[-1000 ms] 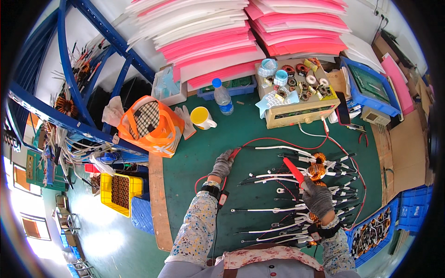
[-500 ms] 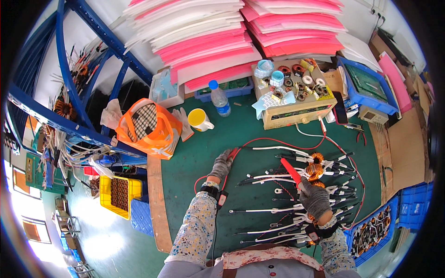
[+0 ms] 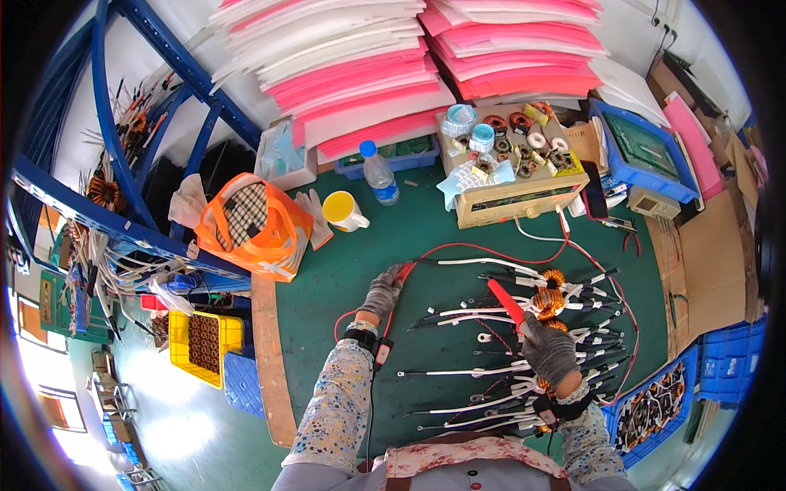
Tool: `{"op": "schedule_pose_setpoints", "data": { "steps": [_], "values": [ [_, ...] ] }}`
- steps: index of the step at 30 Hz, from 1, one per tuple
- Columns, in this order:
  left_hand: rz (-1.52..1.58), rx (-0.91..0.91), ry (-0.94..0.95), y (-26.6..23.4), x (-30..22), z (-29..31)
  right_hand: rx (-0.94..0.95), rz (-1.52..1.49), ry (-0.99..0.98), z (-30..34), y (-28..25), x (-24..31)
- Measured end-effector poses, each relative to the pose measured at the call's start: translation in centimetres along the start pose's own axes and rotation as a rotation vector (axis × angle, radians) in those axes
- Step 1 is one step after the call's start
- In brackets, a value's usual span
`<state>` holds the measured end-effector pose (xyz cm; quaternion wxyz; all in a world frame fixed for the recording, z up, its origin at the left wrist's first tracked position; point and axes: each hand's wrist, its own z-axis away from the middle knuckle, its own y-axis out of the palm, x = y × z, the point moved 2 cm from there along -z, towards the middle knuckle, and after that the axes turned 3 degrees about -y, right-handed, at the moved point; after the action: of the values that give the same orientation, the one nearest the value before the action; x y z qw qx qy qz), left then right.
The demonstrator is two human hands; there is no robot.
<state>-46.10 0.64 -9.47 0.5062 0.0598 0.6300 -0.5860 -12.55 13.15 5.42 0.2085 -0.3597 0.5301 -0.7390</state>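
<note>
The copper-wound ring coils (image 3: 548, 303) lie in a column on the right half of the bench (image 3: 327, 270), the topmost white lead (image 3: 483, 262) running toward your left side. Over the past second neither hand shifts noticeably against the bench; only the whole view slides slightly left, so the work appears to be at a steady hold. Your right hand (image 3: 548, 353), in grey knit, is closed around a tapered red handle (image 3: 505, 301) just beside the coils; whether its tip touches a lead cannot be told. Your left hand (image 3: 382, 295), gloved alike, pinches a red lead end (image 3: 406, 270) at the white lead's far tip; the contact is too small to verify. The windings are round and glossy orange, the leads smooth and dark-ended. A thin red cable (image 3: 458, 244) curves toward a boxy beige instrument (image 3: 521, 203). Farther out stand a smooth white mug (image 3: 344, 213), a clear plastic bottle (image 3: 380, 175) and limp pink-and-white foam sheets (image 3: 352, 82).
</note>
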Motion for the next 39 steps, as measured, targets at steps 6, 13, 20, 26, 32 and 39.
{"op": "schedule_pose_setpoints", "data": {
  "steps": [6,13,20,26,32,39],
  "values": [
    [0.016,0.011,0.003,-0.1,-0.6,0.1,0.054,0.023,0.068,0.1,-0.2,0.2],
    [0.014,-0.029,0.047,0.4,1.2,-0.1,0.038,0.044,0.022,0.0,0.0,0.6],
    [0.026,0.023,0.036,0.4,1.5,-0.8,-0.047,0.013,-0.022,0.3,1.0,0.2],
    [0.023,0.006,0.097,0.1,2.1,-1.2,0.029,0.011,0.072,-0.3,0.4,1.1],
    [0.054,0.057,0.103,-0.2,1.9,-1.5,0.006,-0.024,0.065,-0.4,0.7,1.0],
    [0.16,0.136,-0.021,0.3,2.5,-2.5,0.066,-0.026,0.027,-1.0,2.1,-0.8]
  ]
}}
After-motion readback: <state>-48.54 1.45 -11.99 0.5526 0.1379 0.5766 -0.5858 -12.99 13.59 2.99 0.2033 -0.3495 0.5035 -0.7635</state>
